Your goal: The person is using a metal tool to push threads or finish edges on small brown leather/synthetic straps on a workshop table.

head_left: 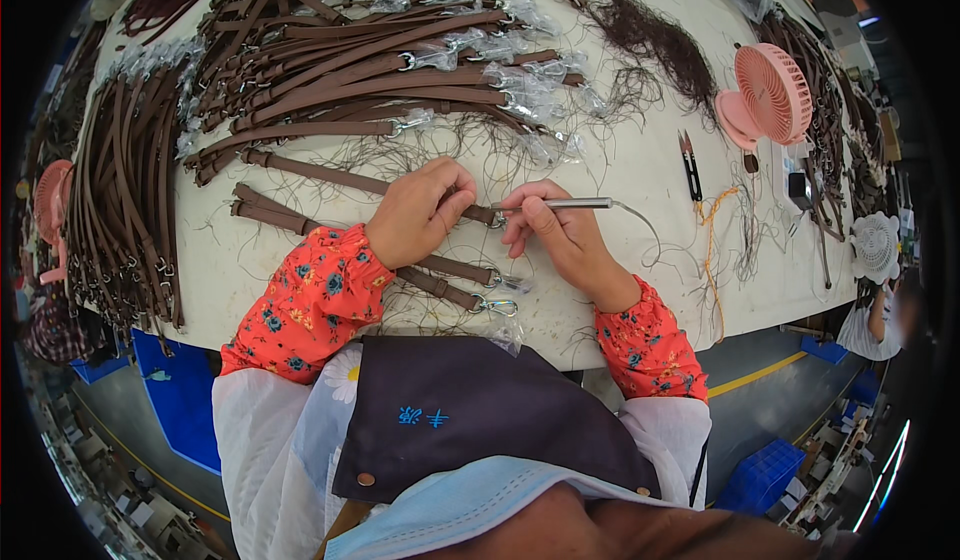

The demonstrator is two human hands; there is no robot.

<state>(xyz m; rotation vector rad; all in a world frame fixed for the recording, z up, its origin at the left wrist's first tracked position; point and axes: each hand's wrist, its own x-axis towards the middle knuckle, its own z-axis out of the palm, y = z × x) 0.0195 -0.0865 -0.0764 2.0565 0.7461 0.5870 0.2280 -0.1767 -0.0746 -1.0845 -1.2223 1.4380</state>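
A brown leather strap (318, 172) lies slantwise on the table in front of me. My left hand (425, 210) is closed on it near its right end, thumb and fingers pinched together. From the other side, my right hand (565, 235) grips a slim metal pen-shaped tool (582, 203) with a thin cord trailing from its back end. The tool's front end points at the strap's metal buckle end; its tip is too small to make out. Below my left hand lie two more brown straps (437, 286), one ending in a metal snap hook (497, 306).
Brown straps with plastic-wrapped hardware (330, 70) pile up at the back, and more hang over the left edge (125, 190). Loose dark threads (650, 45) litter the table. Right of my hands are thread snips (690, 165), an orange cord (712, 235) and a pink fan (770, 95).
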